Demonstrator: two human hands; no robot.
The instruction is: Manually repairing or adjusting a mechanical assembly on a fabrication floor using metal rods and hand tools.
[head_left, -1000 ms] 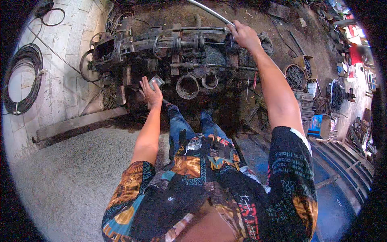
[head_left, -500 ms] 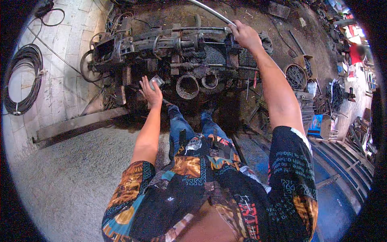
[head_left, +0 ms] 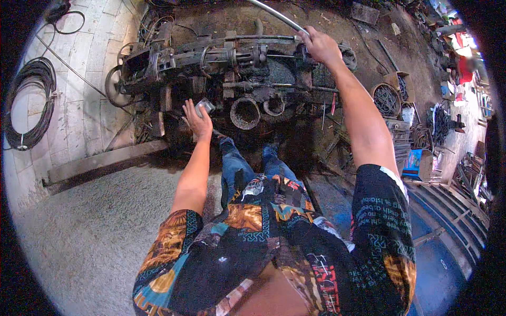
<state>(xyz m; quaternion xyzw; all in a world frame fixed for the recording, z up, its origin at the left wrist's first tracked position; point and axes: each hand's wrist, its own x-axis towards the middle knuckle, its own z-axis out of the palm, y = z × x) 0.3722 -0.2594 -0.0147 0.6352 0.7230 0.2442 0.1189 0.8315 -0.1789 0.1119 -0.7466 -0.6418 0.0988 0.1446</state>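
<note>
The right grip (head_left: 322,46) is grasping one metal rod (head_left: 276,15), which is slanting to the frame's top edge. The left grip (head_left: 199,122), left of centre, is spreading released beside one clear block (head_left: 205,108); I cannot tell whether they are touching. Two round open-ended cylinders, one large (head_left: 245,113), one small (head_left: 274,105), are sitting below one machine (head_left: 211,58), upper centre. One cable coil (head_left: 13,113) is showing far left. Printed lettering is covering the shirt's right sleeve (head_left: 379,216), lower right.

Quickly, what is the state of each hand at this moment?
Left hand: open, beside a small clear object; contact unclear.
Right hand: closed around a metal rod.
</note>
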